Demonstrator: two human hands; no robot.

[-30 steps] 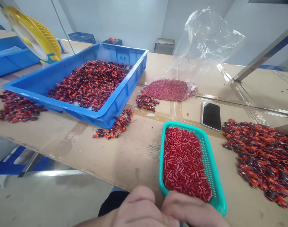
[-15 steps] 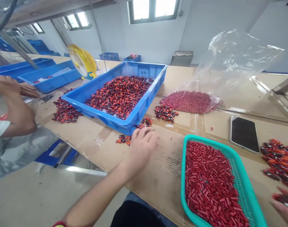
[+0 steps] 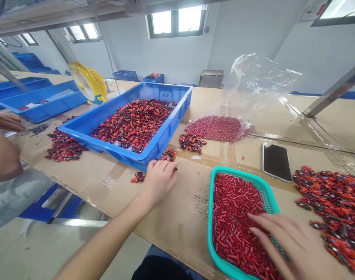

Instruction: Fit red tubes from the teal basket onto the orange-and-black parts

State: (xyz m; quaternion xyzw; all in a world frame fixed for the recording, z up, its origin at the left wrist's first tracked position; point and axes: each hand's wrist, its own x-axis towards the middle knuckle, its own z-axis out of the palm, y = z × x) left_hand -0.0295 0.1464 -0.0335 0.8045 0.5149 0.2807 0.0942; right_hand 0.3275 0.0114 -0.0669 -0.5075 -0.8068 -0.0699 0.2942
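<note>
My left hand (image 3: 160,178) is closed, fingers curled down at the table beside the corner of a large blue tray (image 3: 123,153). A dark bit shows by its fingertips, too small to name. Small red-and-black parts (image 3: 138,177) lie left of this hand, and more such parts (image 3: 168,155) lie just beyond it. My right hand (image 3: 285,237) is over a green basket (image 3: 211,217) of short red tubes (image 3: 238,210). Its thumb and forefinger are apart, tips at the tubes, with nothing visible between them.
A phone (image 3: 276,161) lies behind the basket, left of a big heap of red-and-black parts (image 3: 334,202). Beyond stands a clear plastic bag (image 3: 218,126) of red tubes. A yellow fan (image 3: 88,83) stands behind the tray. At far left is another person's arm (image 3: 4,151).
My right hand has come from the right edge to over the basket; the dark red part seen in it before no longer shows. The view has turned right. My left hand stays by the tray corner.
</note>
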